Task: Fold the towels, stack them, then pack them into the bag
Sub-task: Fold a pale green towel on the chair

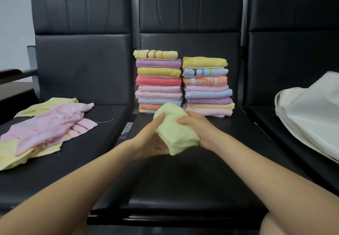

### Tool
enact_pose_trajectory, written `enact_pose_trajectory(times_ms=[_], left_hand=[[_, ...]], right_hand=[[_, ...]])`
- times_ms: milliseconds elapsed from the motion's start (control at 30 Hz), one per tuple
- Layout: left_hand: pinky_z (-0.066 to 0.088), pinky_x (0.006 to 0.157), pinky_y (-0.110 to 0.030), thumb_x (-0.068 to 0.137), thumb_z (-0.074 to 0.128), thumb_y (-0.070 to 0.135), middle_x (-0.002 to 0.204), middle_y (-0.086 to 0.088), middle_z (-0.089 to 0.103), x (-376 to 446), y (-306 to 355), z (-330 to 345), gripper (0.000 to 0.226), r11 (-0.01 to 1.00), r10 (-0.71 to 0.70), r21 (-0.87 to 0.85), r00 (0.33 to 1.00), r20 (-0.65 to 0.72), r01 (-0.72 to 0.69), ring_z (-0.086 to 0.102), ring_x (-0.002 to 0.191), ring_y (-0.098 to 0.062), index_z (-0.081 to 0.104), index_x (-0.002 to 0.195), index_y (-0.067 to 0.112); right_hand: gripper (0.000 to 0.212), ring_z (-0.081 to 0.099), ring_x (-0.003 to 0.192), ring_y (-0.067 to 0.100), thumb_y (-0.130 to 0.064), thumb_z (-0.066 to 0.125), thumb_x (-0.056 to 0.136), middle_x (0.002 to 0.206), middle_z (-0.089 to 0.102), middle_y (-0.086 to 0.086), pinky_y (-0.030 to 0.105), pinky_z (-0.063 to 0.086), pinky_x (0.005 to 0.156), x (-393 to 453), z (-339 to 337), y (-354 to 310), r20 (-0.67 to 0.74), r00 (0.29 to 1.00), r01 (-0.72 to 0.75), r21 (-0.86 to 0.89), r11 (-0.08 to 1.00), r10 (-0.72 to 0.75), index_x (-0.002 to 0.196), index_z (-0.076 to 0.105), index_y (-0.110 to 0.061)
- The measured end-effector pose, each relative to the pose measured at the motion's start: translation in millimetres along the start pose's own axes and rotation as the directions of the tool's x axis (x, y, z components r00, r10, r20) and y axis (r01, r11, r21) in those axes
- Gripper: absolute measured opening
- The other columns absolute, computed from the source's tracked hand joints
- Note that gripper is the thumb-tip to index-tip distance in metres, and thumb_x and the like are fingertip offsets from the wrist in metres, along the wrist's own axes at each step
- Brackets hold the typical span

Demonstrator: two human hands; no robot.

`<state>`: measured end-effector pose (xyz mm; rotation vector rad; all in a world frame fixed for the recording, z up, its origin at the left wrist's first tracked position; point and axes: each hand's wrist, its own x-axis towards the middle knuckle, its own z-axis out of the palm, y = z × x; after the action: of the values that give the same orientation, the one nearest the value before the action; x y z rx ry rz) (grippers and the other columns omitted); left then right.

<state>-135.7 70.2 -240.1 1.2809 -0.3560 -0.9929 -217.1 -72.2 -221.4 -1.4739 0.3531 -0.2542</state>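
A pale yellow-green towel (175, 131), folded into a thick wad, is held above the middle black seat (183, 185). My left hand (150, 139) grips its left side and underside, and my right hand (197, 126) grips its right side. Behind it, against the seat back, stand two stacks of folded towels: the left stack (158, 80) topped by a yellow striped towel, the right stack (207, 86) topped by a plain yellow one. Unfolded pink and yellow towels (45, 124) lie in a loose heap on the left seat. A white bag (311, 113) lies on the right seat.
Three black padded seats with tall backs stand side by side. A dark armrest (11, 72) sticks out at the far left. A narrow gap (126, 126) separates the left and middle seats. My knee (293, 223) shows at the bottom right.
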Motion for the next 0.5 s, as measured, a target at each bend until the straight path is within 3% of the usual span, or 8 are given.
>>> enact_pose_trajectory(times_ms=[67,133,233,333,400,500], left_hand=[[0.057,0.071,-0.035,0.094,0.05,0.051,0.11,-0.007,0.072,-0.4,-5.3,4.4,0.048,0.997,-0.041,-0.062,0.999,-0.001,0.041,0.07,0.095,-0.022,0.058,0.126,0.016],[0.057,0.072,-0.034,0.097,0.053,0.036,0.107,-0.007,0.072,-0.9,-9.2,17.3,0.035,0.989,-0.036,-0.142,0.998,-0.051,0.029,0.07,0.093,-0.021,0.057,0.124,0.014],[0.054,0.066,-0.03,0.103,0.043,0.026,0.098,-0.009,0.069,4.5,-11.1,31.5,0.018,0.972,0.101,-0.194,0.984,-0.149,-0.13,0.068,0.084,-0.018,0.056,0.107,0.014],[0.053,0.067,-0.031,0.104,0.039,0.021,0.101,-0.014,0.066,12.1,-9.4,39.2,0.019,0.931,0.241,-0.22,0.944,-0.226,-0.29,0.066,0.086,-0.02,0.055,0.106,0.011],[0.055,0.065,-0.03,0.101,0.047,0.017,0.105,-0.016,0.067,15.6,-11.6,43.2,0.02,0.921,0.234,-0.254,0.94,-0.247,-0.296,0.067,0.087,-0.021,0.056,0.114,0.005],[0.054,0.066,-0.031,0.096,0.052,0.01,0.112,-0.017,0.066,22.4,-15.0,44.7,0.025,0.911,0.248,-0.261,0.929,-0.276,-0.32,0.066,0.092,-0.023,0.055,0.12,0.004]], right_hand=[[0.02,0.067,0.089,0.022,-0.009,0.066,0.089,0.099,0.07,0.009,0.035,0.054,0.08,-6.7,-12.4,-0.6,0.064,0.997,-0.045,-0.105,0.993,0.052,0.109,0.063,-0.01],[0.021,0.067,0.087,0.02,-0.014,0.069,0.088,0.099,0.071,0.009,0.033,0.054,0.078,-8.8,-19.7,-0.4,0.007,0.998,-0.063,-0.117,0.991,0.064,0.108,0.065,-0.008],[0.024,0.068,0.09,0.021,-0.023,0.069,0.089,0.1,0.072,0.008,0.035,0.053,0.083,-7.8,-26.8,0.6,-0.077,0.989,-0.116,0.095,0.989,0.123,0.107,0.068,-0.008],[0.026,0.066,0.095,0.022,-0.034,0.068,0.088,0.1,0.071,0.004,0.037,0.052,0.088,-13.0,-31.3,7.0,0.047,0.953,-0.302,0.192,0.934,0.298,0.108,0.066,-0.017],[0.031,0.067,0.094,0.023,-0.033,0.069,0.087,0.102,0.071,0.005,0.036,0.054,0.081,-13.6,-31.4,13.8,0.082,0.934,-0.357,0.209,0.91,0.348,0.115,0.064,-0.019],[0.027,0.066,0.08,0.02,-0.014,0.064,0.091,0.096,0.069,0.007,0.028,0.052,0.056,-8.5,-34.5,14.7,-0.042,0.962,-0.244,0.315,0.917,0.27,0.118,0.061,-0.012]])
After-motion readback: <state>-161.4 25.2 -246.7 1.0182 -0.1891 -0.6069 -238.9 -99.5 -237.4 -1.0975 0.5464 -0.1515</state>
